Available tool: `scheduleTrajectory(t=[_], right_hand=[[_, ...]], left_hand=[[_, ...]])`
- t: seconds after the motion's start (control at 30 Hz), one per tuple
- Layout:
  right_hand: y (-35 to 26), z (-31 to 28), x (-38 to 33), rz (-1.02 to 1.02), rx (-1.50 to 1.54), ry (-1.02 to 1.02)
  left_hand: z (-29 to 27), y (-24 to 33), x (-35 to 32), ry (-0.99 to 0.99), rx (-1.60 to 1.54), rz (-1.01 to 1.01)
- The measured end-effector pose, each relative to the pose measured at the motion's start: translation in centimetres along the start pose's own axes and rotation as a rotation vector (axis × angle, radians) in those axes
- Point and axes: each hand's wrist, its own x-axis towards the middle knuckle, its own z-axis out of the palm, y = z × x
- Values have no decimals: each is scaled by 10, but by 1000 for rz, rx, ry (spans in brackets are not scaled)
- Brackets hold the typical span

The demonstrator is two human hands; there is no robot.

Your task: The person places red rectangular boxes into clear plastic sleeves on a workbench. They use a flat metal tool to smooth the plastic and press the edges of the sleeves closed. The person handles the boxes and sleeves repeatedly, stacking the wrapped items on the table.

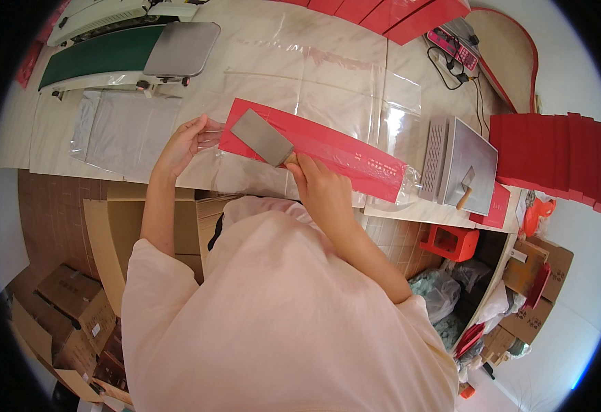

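My right hand (324,189) is closed round the short wooden handle of a cleaver-like tool (262,136). Its broad grey metal blade lies over the left part of a long red flat box (342,152). Clear plastic film wraps the box and sticks out crinkled beyond its right end. Close to the box's left end is my left hand (185,144), its fingers stretched out beside the film's edge. Whether those fingers touch the film is hard to make out.
A machine with a green belt (105,56) stands at the far left, above clear plastic bags (125,127). To the right are a grey box with a wooden-handled tool (478,151) on it, stacked red boxes (554,158) and black cables (448,72). An open carton (132,226) sits below the table.
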Motion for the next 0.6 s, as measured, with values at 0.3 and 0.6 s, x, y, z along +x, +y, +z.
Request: scheduleTrajectory(t=[0.3,0.6], right_hand=[[6,11,24,55,-19,118],[62,-34,-22,309,-208,197]], left_hand=[[3,6,-3,10,3,4],[6,7,-4,52,38,7]])
